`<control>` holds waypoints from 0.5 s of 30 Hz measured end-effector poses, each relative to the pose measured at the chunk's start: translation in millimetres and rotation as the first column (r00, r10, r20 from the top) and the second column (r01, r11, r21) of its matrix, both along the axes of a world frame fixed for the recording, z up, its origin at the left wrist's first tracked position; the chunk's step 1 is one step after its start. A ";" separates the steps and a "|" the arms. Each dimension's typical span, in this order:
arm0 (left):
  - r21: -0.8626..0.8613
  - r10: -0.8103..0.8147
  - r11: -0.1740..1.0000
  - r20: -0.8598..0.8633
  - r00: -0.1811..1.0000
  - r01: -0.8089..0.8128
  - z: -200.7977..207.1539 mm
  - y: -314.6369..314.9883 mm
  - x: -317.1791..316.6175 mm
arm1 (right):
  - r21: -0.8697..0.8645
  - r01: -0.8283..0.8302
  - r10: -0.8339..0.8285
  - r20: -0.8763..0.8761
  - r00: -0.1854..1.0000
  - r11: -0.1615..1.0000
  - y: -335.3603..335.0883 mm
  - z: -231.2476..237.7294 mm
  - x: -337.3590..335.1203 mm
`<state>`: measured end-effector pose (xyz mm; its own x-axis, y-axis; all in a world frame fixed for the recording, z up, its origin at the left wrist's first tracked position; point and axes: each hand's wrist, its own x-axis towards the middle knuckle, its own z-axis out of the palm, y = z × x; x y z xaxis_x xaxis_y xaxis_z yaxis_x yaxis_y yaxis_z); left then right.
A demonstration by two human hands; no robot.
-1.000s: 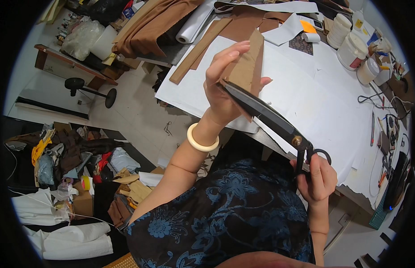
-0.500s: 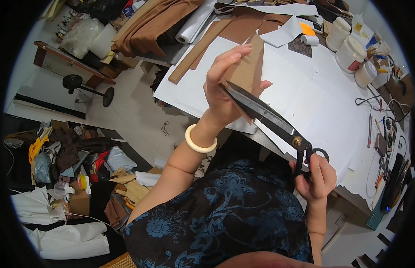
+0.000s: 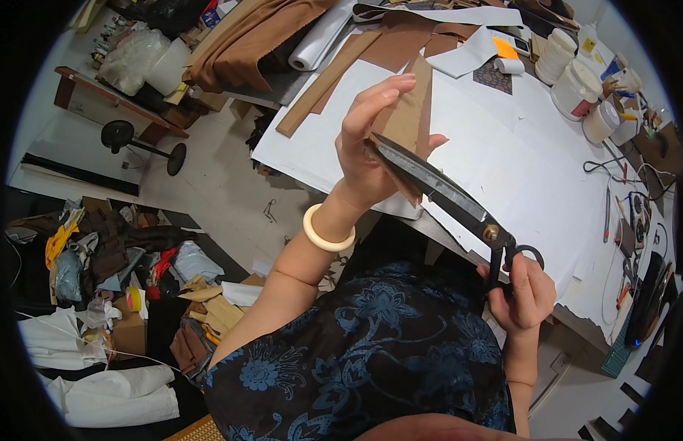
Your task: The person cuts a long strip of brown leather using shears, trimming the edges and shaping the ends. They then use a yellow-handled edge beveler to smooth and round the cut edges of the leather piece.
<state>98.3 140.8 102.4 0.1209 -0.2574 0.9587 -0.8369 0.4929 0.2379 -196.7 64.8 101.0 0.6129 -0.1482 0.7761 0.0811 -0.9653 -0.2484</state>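
My left hand (image 3: 367,151) holds up a tan strip of brown material (image 3: 411,117), fingers pinched on its left edge, a cream bangle (image 3: 326,234) on that wrist. My right hand (image 3: 523,290) grips the black handles of large dark scissors (image 3: 448,198). The long blades point up-left and meet the lower part of the strip beside my left palm. Both hands hover above the near edge of the white-papered table (image 3: 518,169).
More brown strips (image 3: 323,81), a white roll (image 3: 319,37) and brown fabric (image 3: 246,37) lie at the table's far end. White tubs (image 3: 576,88) and cables stand at the right. On the floor at left: scraps, boxes, white bundles (image 3: 106,382), a black stool base (image 3: 146,147).
The scissors' blades have slid a little further along the strip toward my left palm. Both hands keep their grips and stay almost in place.
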 end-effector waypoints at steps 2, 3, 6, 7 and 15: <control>-0.005 0.011 1.000 0.017 1.000 -0.011 -0.5 -0.1 1.9 | 0.006 -0.006 0.006 -0.003 1.000 1.000 0.1 0.5 -1.0; -0.007 0.018 1.000 0.026 0.999 -0.018 -0.8 -0.1 2.7 | 0.008 -0.008 0.008 -0.007 1.000 1.000 0.3 0.8 -1.1; -0.015 0.007 1.000 0.020 1.000 -0.007 -1.7 -0.6 2.4 | 0.014 -0.014 0.014 -0.018 1.000 1.000 0.9 1.2 -1.6; -0.014 0.004 1.000 0.019 1.000 -0.004 -1.5 -0.8 2.1 | 0.016 -0.016 0.016 -0.021 1.000 1.000 0.8 0.4 -2.1; -0.010 -0.021 1.000 0.010 1.000 0.021 -0.8 0.5 0.3 | 0.025 -0.021 0.021 0.007 1.000 0.999 -1.5 -9.0 -0.4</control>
<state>98.6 141.3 101.6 0.1064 -0.2506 0.9622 -0.8285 0.5127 0.2251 -197.0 63.2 92.1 0.6110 -0.1546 0.7764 0.1031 -0.9568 -0.2717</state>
